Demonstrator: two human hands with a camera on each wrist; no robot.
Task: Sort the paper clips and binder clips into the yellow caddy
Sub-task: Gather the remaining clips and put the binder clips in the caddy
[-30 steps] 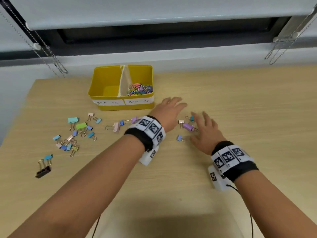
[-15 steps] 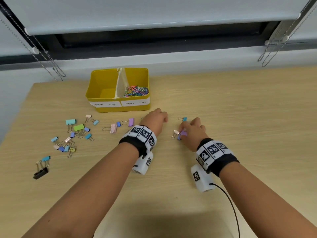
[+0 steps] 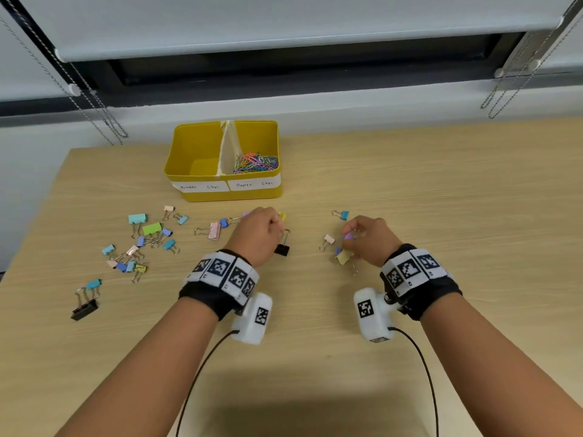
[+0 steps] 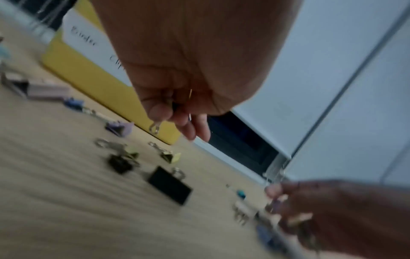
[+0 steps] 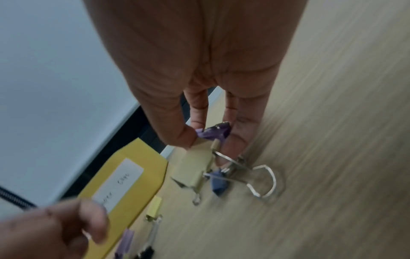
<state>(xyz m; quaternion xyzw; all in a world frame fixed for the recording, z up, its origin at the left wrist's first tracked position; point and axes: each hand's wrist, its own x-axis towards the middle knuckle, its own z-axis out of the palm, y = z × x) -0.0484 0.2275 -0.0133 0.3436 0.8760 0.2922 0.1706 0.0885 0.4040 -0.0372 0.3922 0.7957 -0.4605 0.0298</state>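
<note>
Pinching a purple binder clip (image 5: 214, 134) between thumb and fingertips, the right hand (image 3: 370, 239) is curled just above the wooden table (image 3: 441, 216); a pale yellow binder clip (image 3: 344, 257) and a small blue one (image 5: 218, 184) lie right under that hand, with a pink clip (image 3: 328, 239) just to its left and a blue clip (image 3: 344, 214) a little farther toward the window; the left hand (image 3: 257, 234) is curled too, its fingers closed on a small clip whose wire loop (image 4: 155, 127) pokes out below them, though its colour cannot be told; a black binder clip (image 3: 281, 249) rests on the table beside that hand; the yellow caddy (image 3: 220, 195) stands at the far side, its left compartment, labelled for binder clips, bare, and its right compartment holding a heap of coloured paper clips (image 3: 255, 164); many more binder clips (image 3: 148, 239) lie scattered to the left.
</note>
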